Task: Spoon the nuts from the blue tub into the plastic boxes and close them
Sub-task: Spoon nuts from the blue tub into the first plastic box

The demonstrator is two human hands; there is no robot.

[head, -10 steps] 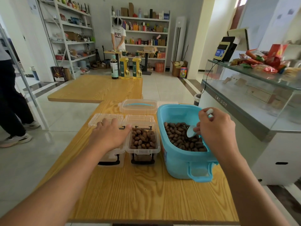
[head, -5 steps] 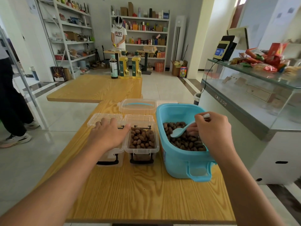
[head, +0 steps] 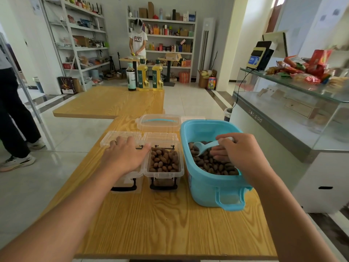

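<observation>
Your right hand (head: 243, 156) pinching the blue spoon (head: 205, 146) over nuts (head: 211, 163) in the blue tub (head: 211, 188), your left hand (head: 126, 156) flat, fingers straight, on the left box (head: 128, 178), FILA on a distant shirt (head: 138, 39)

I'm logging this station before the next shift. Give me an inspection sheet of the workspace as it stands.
Surface: wooden table, bare wood at the near end.
Job's things: blue tub holds nuts; right box open, holds nuts; left box mostly hidden under the hand, contents not visible; both hinged lids folded back.
Clutter: clear lid with blue handle behind the boxes.
Hands: left hand rests flat on the left box; right hand grips the blue spoon over the tub's nuts.
Cables: black cable runs down from the counter terminal.
Surroundings: second table with three bottles; shelves; glass counter with snack packets; two other people.
</observation>
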